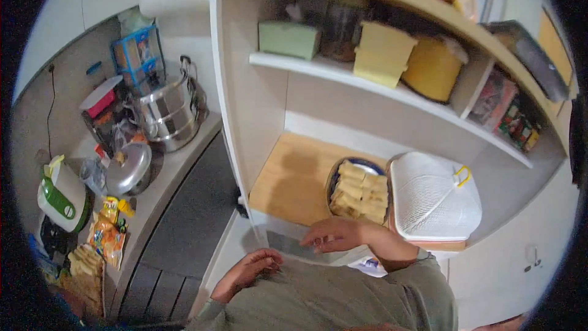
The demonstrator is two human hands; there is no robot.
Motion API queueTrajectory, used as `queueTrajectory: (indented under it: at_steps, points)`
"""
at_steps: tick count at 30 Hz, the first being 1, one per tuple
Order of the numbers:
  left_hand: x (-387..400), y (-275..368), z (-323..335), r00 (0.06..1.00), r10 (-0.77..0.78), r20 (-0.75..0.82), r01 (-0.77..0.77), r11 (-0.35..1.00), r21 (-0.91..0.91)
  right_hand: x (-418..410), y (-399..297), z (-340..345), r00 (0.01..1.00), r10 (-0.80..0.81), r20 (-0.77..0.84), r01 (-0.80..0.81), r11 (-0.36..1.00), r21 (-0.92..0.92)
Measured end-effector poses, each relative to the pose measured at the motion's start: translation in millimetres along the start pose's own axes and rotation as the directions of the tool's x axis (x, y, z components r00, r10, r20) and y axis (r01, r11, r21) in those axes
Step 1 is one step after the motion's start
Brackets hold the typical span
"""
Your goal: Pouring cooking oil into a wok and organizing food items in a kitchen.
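Observation:
My right hand is held in front of the lower cabinet shelf, just below a dark-rimmed plate of rolled, pale pastries. Its fingers point left and are slightly bent, with nothing seen in them. Near the front of my shirt is my left hand, fingers curled inward; whether they hold anything is hidden. The plate stands on the wooden shelf surface. Right beside it, a white mesh food cover with a yellow handle sits over an orange-edged base.
On the left counter are a steel steamer pot, a lidded pan, a green-and-white container, a food packet and stacked bread-like pieces. Above the plate, a shelf holds a green box and yellow containers.

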State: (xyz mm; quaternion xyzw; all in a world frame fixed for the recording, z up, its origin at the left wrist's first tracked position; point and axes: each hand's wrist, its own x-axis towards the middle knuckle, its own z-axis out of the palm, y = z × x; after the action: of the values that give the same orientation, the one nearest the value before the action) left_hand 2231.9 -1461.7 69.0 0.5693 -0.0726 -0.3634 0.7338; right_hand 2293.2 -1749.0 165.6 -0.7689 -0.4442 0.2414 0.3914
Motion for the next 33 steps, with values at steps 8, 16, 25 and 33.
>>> queueTrajectory:
  at_steps: [8,16,25,33]
  points:
    - [10.4,-0.3,-22.0,0.995,0.051,0.083,-0.045,0.996,-0.071,-23.9,-163.1,-78.3,0.903,-0.25,-0.35,0.094,0.909,-0.407]
    - [-27.3,19.3,-38.4,0.994,0.106,-0.034,-0.11,0.982,-0.155,-16.1,-271.3,-169.7,0.121,-0.674,-0.729,-0.213,0.699,-0.682]
    - [-52.7,26.0,-47.1,0.965,0.187,-0.184,-0.203,0.976,-0.073,-40.1,-300.5,-294.3,0.099,-0.199,-0.975,-0.644,0.734,-0.215]
    - [-53.7,22.2,-53.9,0.924,0.331,-0.192,-0.32,0.943,0.087,-51.2,-295.4,-345.4,-0.006,0.243,-0.97,-0.76,0.629,0.163]
